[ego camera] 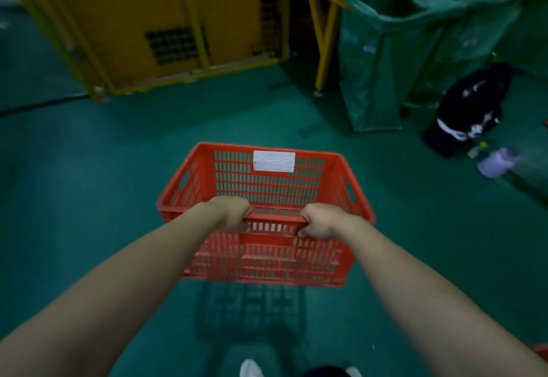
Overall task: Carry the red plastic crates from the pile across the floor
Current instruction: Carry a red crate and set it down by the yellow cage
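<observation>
A red slotted plastic crate [267, 187] hangs in the air in front of me, above the green floor, its shadow falling on the floor below it. It is empty and has a white label on its far wall. My left hand [231, 213] grips the near rim left of centre, fingers curled over the edge. My right hand [320, 221] grips the same rim right of centre. The pile of crates is out of view, apart from a red sliver [541, 350] at the right edge.
A yellow machine cabinet [154, 21] with a yellow frame stands ahead on the left. Green bag-lined bins [385, 50] stand ahead on the right. A black bag [468, 110] and a purple bottle [496, 164] lie on the floor to the right. Green floor [74, 184] stretches left.
</observation>
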